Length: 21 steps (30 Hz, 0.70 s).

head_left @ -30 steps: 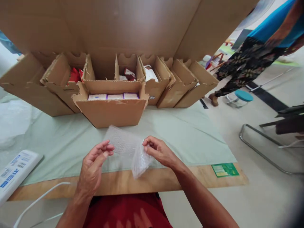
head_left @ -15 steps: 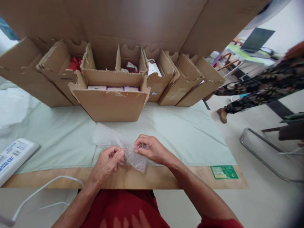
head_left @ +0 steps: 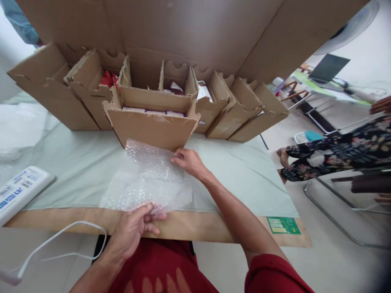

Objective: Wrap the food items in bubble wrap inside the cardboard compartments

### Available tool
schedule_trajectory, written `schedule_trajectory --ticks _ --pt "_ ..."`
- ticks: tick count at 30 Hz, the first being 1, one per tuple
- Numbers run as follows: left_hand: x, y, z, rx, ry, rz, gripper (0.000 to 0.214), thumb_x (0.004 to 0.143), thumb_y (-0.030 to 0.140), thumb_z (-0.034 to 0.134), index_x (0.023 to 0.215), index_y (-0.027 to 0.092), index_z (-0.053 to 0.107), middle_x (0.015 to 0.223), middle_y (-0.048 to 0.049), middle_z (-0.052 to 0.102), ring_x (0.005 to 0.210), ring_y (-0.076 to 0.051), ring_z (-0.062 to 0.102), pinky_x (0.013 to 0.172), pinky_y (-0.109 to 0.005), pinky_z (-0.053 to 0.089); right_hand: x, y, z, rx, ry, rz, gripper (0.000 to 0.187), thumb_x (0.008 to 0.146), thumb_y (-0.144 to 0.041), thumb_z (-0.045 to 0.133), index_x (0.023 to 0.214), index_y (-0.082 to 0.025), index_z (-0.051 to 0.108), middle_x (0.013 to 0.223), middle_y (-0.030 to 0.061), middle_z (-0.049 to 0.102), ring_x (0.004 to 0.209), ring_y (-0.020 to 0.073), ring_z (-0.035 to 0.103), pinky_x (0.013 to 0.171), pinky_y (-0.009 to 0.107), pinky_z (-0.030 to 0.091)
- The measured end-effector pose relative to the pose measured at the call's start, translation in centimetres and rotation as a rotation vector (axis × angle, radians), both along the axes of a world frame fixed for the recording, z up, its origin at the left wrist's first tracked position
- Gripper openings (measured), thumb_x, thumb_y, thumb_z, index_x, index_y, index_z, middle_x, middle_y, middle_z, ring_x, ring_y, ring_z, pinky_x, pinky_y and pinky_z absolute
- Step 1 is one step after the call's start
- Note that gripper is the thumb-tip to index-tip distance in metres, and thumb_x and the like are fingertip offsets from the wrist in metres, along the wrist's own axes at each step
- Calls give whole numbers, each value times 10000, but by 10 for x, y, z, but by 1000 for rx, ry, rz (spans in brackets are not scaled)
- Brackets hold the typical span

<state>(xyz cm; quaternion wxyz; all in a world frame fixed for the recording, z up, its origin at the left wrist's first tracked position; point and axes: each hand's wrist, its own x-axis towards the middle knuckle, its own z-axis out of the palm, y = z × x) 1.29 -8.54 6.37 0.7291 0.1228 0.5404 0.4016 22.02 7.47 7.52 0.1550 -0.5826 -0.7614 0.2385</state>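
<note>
A clear sheet of bubble wrap [head_left: 149, 175] is spread between my hands, over the front of the table. My left hand [head_left: 139, 226] grips its near edge, thumb on top and some fingers showing through the film. At its far right edge, my right hand [head_left: 189, 162] pinches the wrap between thumb and fingers. Just beyond the wrap stands a cardboard bin [head_left: 152, 128] holding several small boxes [head_left: 155, 112] with whitish-purple tops; the sheet's far corner overlaps the bin's front.
Behind stands a row of cardboard bins [head_left: 214, 118], one with red packets [head_left: 106, 79]. A white printed device [head_left: 26, 191] and stacked clear sheets [head_left: 21, 126] lie left. A white cable [head_left: 61, 236] loops at the front edge. Another person's patterned trousers [head_left: 345, 150] show right.
The bubble wrap, earlier bunched between my close hands, is now opened out flat. My right hand has moved away toward the bin; my left hand has come nearer to me. The view has shifted slightly.
</note>
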Motion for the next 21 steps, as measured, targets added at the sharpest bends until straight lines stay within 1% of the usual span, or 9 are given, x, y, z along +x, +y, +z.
schedule_trajectory --ticks 2,4,6,8,11,13,14,17,21 --pt "-4 -7 -1 -48 -24 -88 541 552 549 915 879 157 736 958 -124 789 905 -281 756 506 -258 551 -8 -1 -5 38 -67 -7 96 893 -271 702 937 -188 720 887 40 762 824 208 671 756 300 426" --pt "-16 -18 0 -55 -25 -281 621 607 660 858 945 150 749 935 -145 796 846 -267 758 513 -273 562 -6 -9 -10 115 -95 -32 205 899 -281 714 1074 -174 722 1065 107 777 984 269 688 870 361 439" --pt "-31 -30 3 -22 7 -543 652 692 736 763 953 139 766 870 -147 795 751 -247 751 532 -294 574 7 -21 -16 280 -107 -66 276 928 -314 696 1158 -163 708 1196 149 751 1113 302 666 948 402 432" --pt "-43 -32 10 102 165 -700 595 790 721 677 955 159 783 855 -128 798 734 -240 751 599 -326 601 23 -34 -21 454 -89 -87 243 983 -329 623 1146 -174 714 1196 139 753 1126 288 668 951 404 445" --pt "-48 -9 15 553 741 -577 439 932 568 557 1083 225 787 1090 -106 799 1018 -277 744 903 -441 608 36 -53 -27 497 -75 -5 254 1034 -320 526 1145 -199 720 1171 114 763 1082 255 690 912 392 481" --pt "-44 17 8 883 1173 -452 415 978 447 485 1198 221 755 1314 -125 725 1285 -329 631 1108 -547 486 32 -64 -30 426 -103 140 312 1037 -347 527 1252 -191 692 1298 135 720 1175 266 664 944 407 497" --pt "-42 29 2 979 1347 -465 421 986 392 466 1252 201 732 1401 -145 673 1374 -354 561 1155 -586 427 28 -68 -31 385 -123 223 361 1033 -371 541 1315 -182 665 1382 150 675 1249 279 629 980 423 495" --pt "-36 42 -26 1066 1700 -619 456 984 307 459 1351 131 666 1503 -211 574 1435 -417 487 1145 -640 398 16 -75 -35 290 -172 420 484 1013 -441 584 1410 -165 610 1543 165 544 1421 317 493 1101 482 443" --pt "-42 22 -46 1083 1867 -660 495 993 328 459 1413 112 610 1511 -235 558 1393 -420 529 1103 -625 426 18 -75 -37 235 -158 513 490 1024 -445 564 1432 -175 598 1600 155 481 1506 312 395 1184 505 369"
